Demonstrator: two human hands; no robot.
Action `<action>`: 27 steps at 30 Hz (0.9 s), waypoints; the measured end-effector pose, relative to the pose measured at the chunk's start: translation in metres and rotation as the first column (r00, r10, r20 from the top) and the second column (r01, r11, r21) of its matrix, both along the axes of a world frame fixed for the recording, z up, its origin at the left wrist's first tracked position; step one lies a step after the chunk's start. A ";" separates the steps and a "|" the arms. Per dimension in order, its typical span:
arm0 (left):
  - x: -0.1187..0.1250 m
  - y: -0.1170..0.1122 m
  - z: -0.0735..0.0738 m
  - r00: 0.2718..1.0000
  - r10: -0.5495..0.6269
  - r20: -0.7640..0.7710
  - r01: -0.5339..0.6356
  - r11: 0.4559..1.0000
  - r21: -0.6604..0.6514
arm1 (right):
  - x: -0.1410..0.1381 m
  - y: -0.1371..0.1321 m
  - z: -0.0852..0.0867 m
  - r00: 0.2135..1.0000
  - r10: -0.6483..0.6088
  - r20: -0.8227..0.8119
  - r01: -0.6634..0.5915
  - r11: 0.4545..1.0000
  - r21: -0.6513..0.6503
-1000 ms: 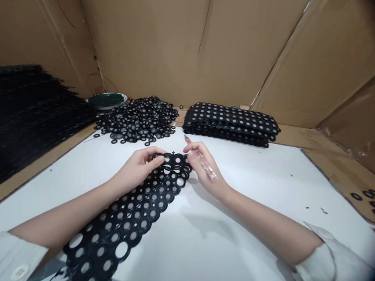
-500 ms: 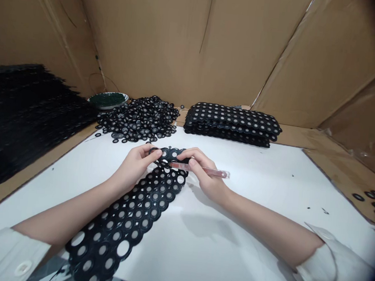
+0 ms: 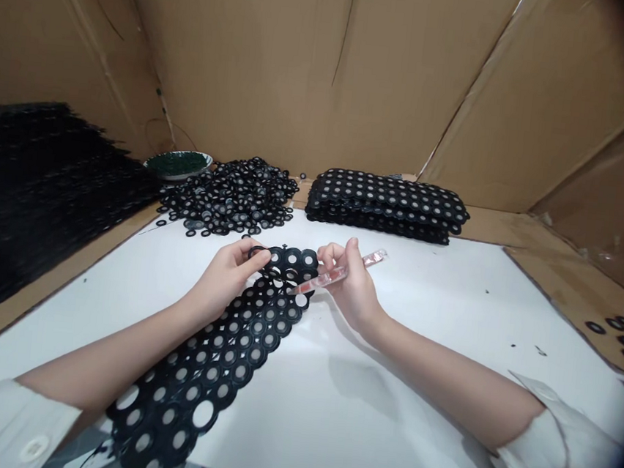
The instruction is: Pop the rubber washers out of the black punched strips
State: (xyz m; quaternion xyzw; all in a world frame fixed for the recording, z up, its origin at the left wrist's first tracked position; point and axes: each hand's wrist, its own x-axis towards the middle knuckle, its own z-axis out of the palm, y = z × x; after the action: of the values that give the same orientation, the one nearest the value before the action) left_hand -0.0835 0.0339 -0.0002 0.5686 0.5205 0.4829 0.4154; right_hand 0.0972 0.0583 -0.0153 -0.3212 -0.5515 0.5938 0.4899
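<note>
A long strip of linked black rings (image 3: 215, 357) slants from the lower left up to my hands, its far end folded over. My left hand (image 3: 231, 270) pinches that folded end at its left side between thumb and fingers. My right hand (image 3: 352, 286), just right of the fold, is closed around a slim clear stick with a reddish inside (image 3: 335, 274). The stick's lower end points left at the strip, near the fold; its other end sticks out past my thumb. I cannot tell whether its tip touches the rings.
Beyond my hands lies a heap of loose black rings (image 3: 232, 195), beside a bowl of dark green bits (image 3: 178, 165). Folded ring strips (image 3: 386, 203) are stacked at the back. A tall black pile (image 3: 44, 201) stands left. Loose rings (image 3: 620, 322) lie right. Cardboard walls (image 3: 284, 62) enclose the table.
My right hand has let go of the fold's right side and turned, thumb up. The stick has swung from nearly level to slanting. My left hand keeps its hold.
</note>
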 end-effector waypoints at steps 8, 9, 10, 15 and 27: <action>0.001 0.002 -0.002 0.999 -0.003 -0.050 0.005 1.000 0.027 | 0.006 -0.003 0.011 0.969 -0.065 0.238 0.030 0.989 0.147; 0.001 0.003 -0.002 0.999 0.000 -0.044 0.001 1.000 0.030 | 0.006 -0.003 0.013 0.971 -0.076 0.226 0.040 0.986 0.162; 0.000 0.003 -0.003 0.999 0.004 -0.034 -0.003 1.000 0.031 | 0.007 -0.004 0.015 0.974 -0.085 0.208 0.048 0.983 0.178; -0.001 0.002 -0.004 0.997 -0.025 0.074 0.027 1.000 -0.016 | 0.005 -0.006 0.016 0.977 -0.081 0.197 0.034 0.973 0.229; -0.001 0.003 -0.005 0.976 -0.073 0.206 0.092 0.992 -0.087 | 0.004 -0.006 0.005 0.941 -0.243 0.235 0.108 0.876 0.470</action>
State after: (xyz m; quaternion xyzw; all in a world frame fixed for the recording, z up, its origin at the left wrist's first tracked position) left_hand -0.0844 0.0371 -0.0053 0.5169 0.4741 0.4949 0.5129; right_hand 0.1016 0.0519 -0.0107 -0.3308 -0.7072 0.3495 0.5179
